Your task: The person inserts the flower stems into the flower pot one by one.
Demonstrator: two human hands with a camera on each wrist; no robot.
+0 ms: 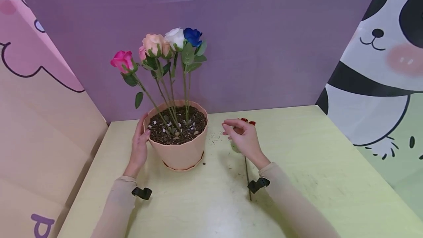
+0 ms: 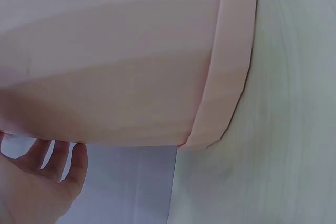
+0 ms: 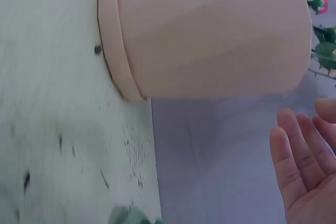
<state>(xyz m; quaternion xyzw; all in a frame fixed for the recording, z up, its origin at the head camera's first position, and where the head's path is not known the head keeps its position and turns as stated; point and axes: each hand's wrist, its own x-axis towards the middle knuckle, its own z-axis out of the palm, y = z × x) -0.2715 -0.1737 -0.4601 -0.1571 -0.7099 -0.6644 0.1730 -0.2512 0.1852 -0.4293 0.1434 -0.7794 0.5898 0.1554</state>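
A pale pink flowerpot (image 1: pixel 180 154) full of dark soil (image 1: pixel 195 120) stands on the table, its saucer beneath. Upright in the soil are artificial roses: a bright pink one (image 1: pixel 122 61) leaning left, a peach one (image 1: pixel 153 44), a white one (image 1: pixel 175 38) and a blue one (image 1: pixel 193 36). My left hand (image 1: pixel 140 149) holds the pot's left side, thumb at the rim and fingers against the outer wall. To the right of the pot, my right hand (image 1: pixel 243 138) hovers with loosely bent fingers, holding nothing. Partly hidden under it lies a red rose (image 1: pixel 252 123), its stem (image 1: pixel 246 168) pointing toward me.
Soil crumbs (image 1: pixel 216 137) are scattered on the pale table (image 1: pixel 205 212) right of the pot. A purple backdrop (image 1: pixel 264 47) rises behind the table. Side panels carry a pink cartoon (image 1: pixel 36 54) on the left and a panda (image 1: pixel 376 61) on the right.
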